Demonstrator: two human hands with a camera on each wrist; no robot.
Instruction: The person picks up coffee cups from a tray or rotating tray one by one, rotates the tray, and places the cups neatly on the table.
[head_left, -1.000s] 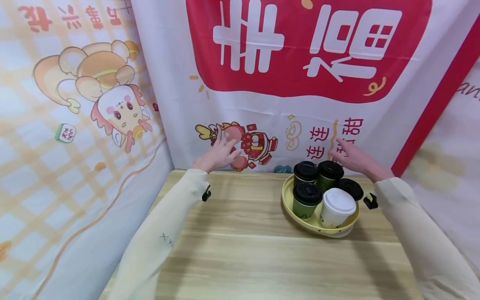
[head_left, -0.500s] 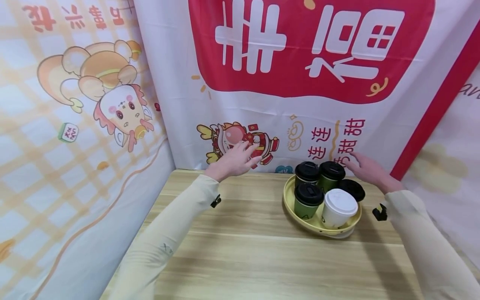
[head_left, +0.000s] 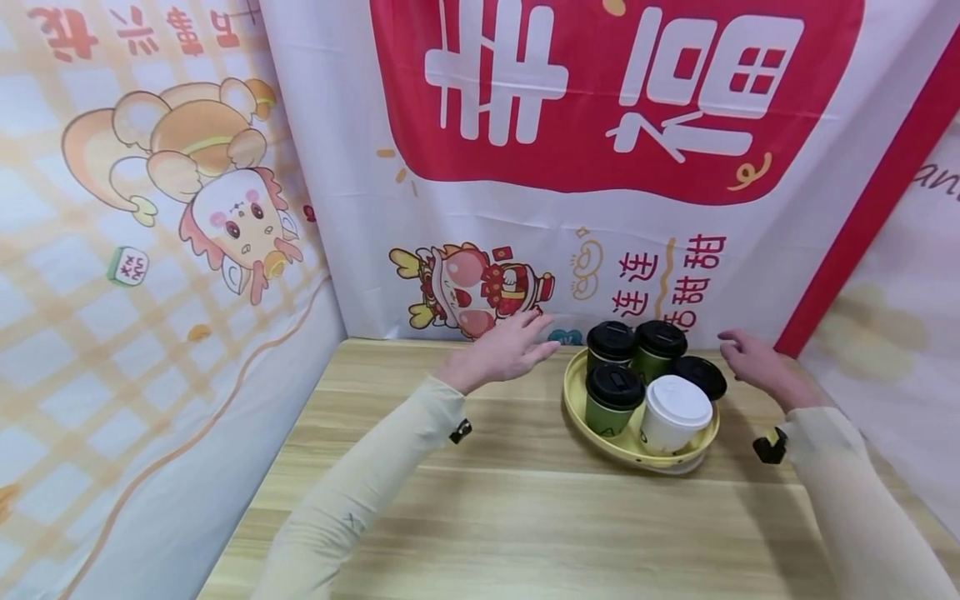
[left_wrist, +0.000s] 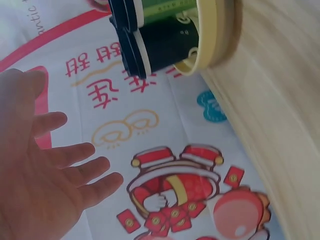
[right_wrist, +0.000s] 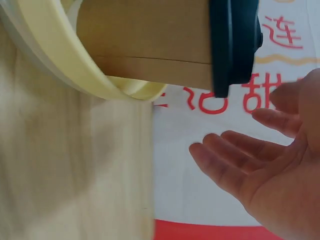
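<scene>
Wooden table (head_left: 480,517); yellow tray (head_left: 576,404) toward its back right. Left hand (head_left: 501,352), fingers extended, holds nothing, left of the tray; right hand (head_left: 761,367), fingers loosely extended, also empty, just right. Five lidded cups (head_left: 615,390) sit in the tray.

somewhere small and cloth-walled; whether home, shop or studio is unclear

a pale, striped wood-grain tabletop (head_left: 510,500) meets a creased white fabric hanging with a red panel and large white characters (head_left: 570,158); an orange-and-white checked fabric sheet with a cartoon creature (head_left: 161,325) closes the left, a white cloth with dark lettering (head_left: 892,275) the right.
</scene>
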